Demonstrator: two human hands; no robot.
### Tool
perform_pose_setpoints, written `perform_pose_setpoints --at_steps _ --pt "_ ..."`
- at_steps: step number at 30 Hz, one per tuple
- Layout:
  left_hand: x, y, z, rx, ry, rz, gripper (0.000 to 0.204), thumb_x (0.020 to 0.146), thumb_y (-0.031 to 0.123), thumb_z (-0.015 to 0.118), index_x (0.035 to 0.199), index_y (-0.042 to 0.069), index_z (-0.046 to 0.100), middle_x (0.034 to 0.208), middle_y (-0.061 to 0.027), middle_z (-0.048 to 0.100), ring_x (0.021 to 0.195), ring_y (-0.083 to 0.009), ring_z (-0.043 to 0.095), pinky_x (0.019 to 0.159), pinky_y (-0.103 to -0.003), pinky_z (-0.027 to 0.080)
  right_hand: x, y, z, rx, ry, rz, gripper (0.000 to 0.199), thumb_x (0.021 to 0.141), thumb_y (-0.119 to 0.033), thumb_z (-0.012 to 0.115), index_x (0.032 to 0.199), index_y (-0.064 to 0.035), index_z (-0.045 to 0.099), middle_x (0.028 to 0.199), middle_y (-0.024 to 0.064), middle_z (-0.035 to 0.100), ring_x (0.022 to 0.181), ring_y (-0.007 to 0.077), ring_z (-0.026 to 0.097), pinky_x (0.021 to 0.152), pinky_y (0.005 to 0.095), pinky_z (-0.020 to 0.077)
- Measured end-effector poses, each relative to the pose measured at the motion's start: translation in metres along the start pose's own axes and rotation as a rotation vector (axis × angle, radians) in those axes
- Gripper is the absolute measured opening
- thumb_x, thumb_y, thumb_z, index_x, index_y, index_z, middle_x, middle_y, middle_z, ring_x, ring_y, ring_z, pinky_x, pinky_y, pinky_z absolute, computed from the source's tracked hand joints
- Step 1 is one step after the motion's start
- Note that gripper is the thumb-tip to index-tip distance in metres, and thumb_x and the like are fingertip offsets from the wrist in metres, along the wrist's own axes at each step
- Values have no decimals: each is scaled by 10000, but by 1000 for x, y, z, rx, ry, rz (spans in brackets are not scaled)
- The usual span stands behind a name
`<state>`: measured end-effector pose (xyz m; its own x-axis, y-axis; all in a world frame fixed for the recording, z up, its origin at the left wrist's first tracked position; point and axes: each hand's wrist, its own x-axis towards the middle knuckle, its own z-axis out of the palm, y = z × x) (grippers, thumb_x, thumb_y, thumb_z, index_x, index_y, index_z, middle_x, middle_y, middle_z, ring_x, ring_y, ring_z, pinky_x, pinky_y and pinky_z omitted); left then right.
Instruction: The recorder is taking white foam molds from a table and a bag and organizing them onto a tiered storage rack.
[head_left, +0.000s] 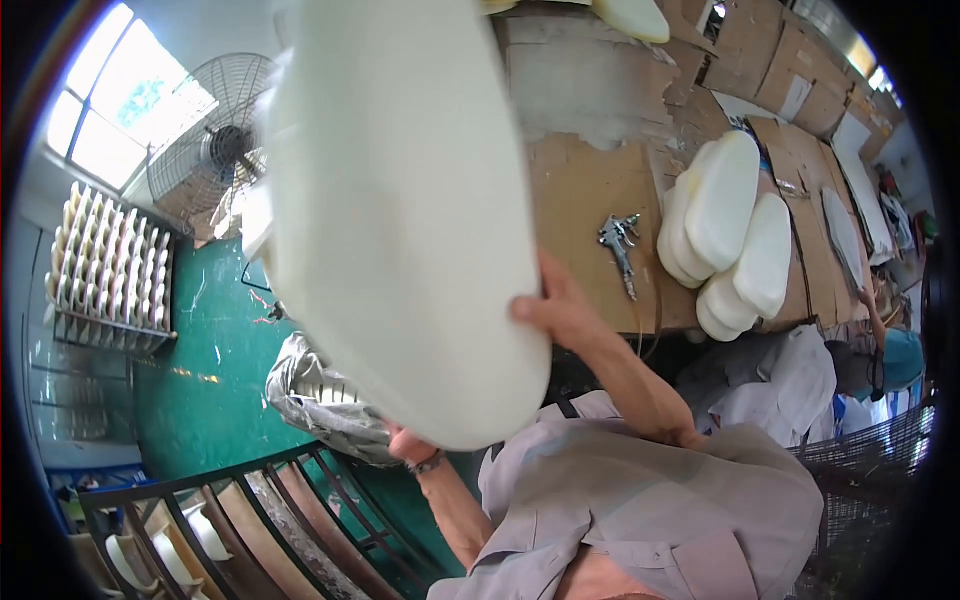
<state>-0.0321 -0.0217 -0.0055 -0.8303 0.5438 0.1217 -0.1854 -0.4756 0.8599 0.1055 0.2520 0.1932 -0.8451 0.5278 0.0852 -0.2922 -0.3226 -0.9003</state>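
A large, rounded cream foam cushion (410, 220) fills the middle of the head view, held up at a tilt. My right hand (562, 303) grips its right edge, with the thumb on the near face and the fingers hidden behind. At its lower left rim, my left hand (408, 443) is closed on the edge, partly covered by the cushion. On the cardboard-covered table (585, 180), right of the cushion, lies a metal spray gun (621, 255). Similar pale foam cushions (722, 205) are stacked farther right.
A caged fan (215, 140) stands by the window. A rack of pale pieces (110, 265) is at far left. A curved metal rack (250, 520) stands lower left, near a grey plastic-lined container (330, 400). Another person (895, 355) is at far right, a hand near the table.
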Motion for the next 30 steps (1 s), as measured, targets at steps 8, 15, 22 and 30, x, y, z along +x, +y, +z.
perform_pose_setpoints --at_steps 8,15,22,30 --pt "54 -58 157 -391 -345 -552 831 684 126 673 1434 -76 378 1293 -197 603 1128 -303 635 950 -411 534 -60 -8 -117 -153 526 -101 920 802 -424 801 1476 22 362 1360 153 541 1255 245 526 1053 366 424" --pt "114 -141 198 -582 -533 -755 903 695 188 804 1463 -17 375 1362 -155 568 1236 -307 571 1044 -419 469 -35 -34 -150 -328 664 -70 1018 758 -482 833 1498 9 335 1385 196 517 1263 300 528 1047 417 444" --pt "157 -215 189 -704 -476 -841 807 724 107 748 1446 -15 409 1321 -151 603 1191 -298 607 1016 -456 498 20 -26 -165 -491 701 -39 1000 753 -505 835 1486 -13 365 1344 169 552 1238 288 538 1049 397 433" --pt "160 -249 138 87 -346 -1004 636 870 61 650 1456 -12 413 1325 -128 605 1195 -283 596 1021 -403 478 33 105 -246 -578 720 55 887 830 -445 789 1489 -21 375 1346 153 561 1235 252 538 1043 367 421"
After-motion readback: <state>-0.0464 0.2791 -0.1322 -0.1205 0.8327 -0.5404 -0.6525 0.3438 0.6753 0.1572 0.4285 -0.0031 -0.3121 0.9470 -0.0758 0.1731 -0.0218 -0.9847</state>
